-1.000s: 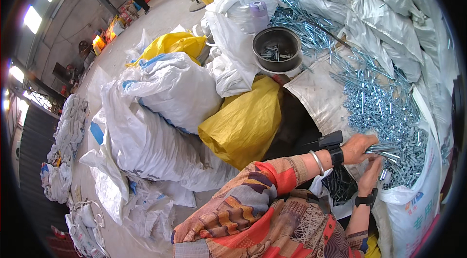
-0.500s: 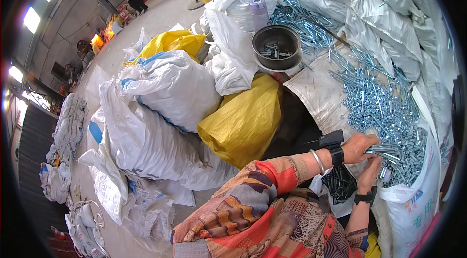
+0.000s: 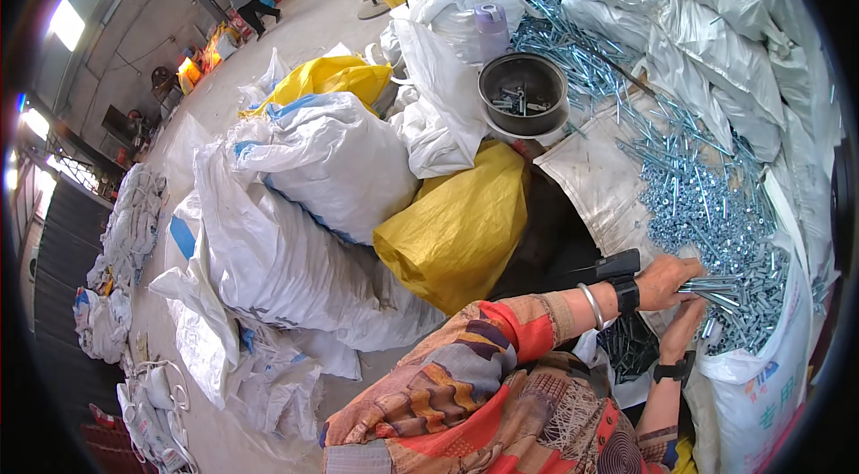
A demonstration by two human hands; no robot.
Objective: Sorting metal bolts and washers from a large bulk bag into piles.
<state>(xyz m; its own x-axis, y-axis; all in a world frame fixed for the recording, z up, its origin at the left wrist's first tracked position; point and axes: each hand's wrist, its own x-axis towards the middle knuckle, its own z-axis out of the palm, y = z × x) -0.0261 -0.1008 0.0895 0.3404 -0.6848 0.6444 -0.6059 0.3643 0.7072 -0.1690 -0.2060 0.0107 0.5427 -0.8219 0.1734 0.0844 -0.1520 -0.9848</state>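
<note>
Pinching the near ends of a bundle of slim metal rods [image 3: 719, 287], the fingers of the left hand [image 3: 662, 283] are holding it over a pile of loose fasteners [image 3: 761, 297] — a slackening grip could be letting the smooth, one-end-held rods fan out and drop among them. The left forearm [image 3: 573, 307] is slanting up to the right, while the right hand [image 3: 680, 331] is pointing upward, its fingers just below the bundle — whether pinching it, one cannot tell.

Left hand [image 3: 664, 283] curled, right hand [image 3: 683, 331] just beside it, arms [image 3: 574, 302] outstretched.
</note>
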